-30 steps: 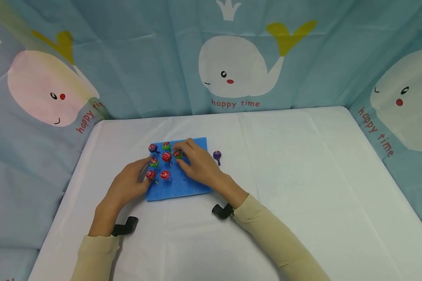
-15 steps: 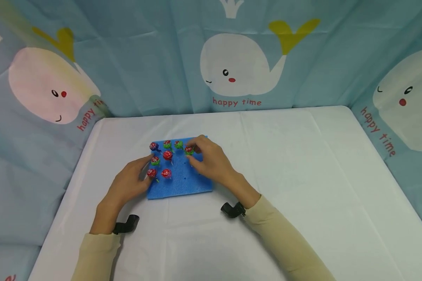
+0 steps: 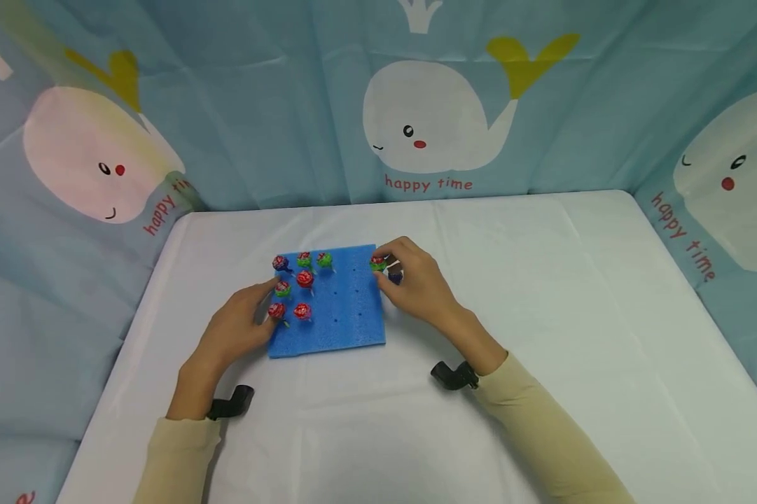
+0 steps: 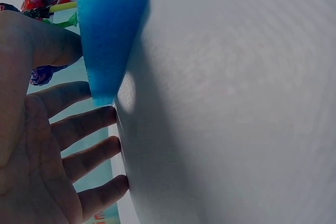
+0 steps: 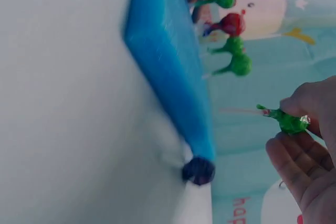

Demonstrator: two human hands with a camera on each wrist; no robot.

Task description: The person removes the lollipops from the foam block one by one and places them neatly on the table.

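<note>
My right hand (image 3: 421, 280) pinches a green-wrapped lollipop (image 5: 291, 123) between thumb and fingers, above the right edge of a blue foam board (image 3: 328, 336). The lollipop's stick points down and stands clear of the board. My left hand (image 3: 234, 323) rests against the board's left edge, its fingers fairly straight and thumb touching the foam. Several wrapped lollipops stand with sticks in the left part of the board, among them a red one (image 3: 305, 278), a green one (image 3: 324, 260) and a dark purple one (image 3: 280, 263).
Another dark purple lollipop (image 5: 198, 171) lies on the white tablecloth (image 3: 542, 294) just beyond the board's right edge, partly hidden by my right hand in the head view. Small holes show in the board's right part. A whale-print curtain (image 3: 290, 105) hangs behind the table.
My right hand has moved right with the green-wrapped lollipop, from among the standing lollipops to the board's right edge. My left hand stays at the left edge.
</note>
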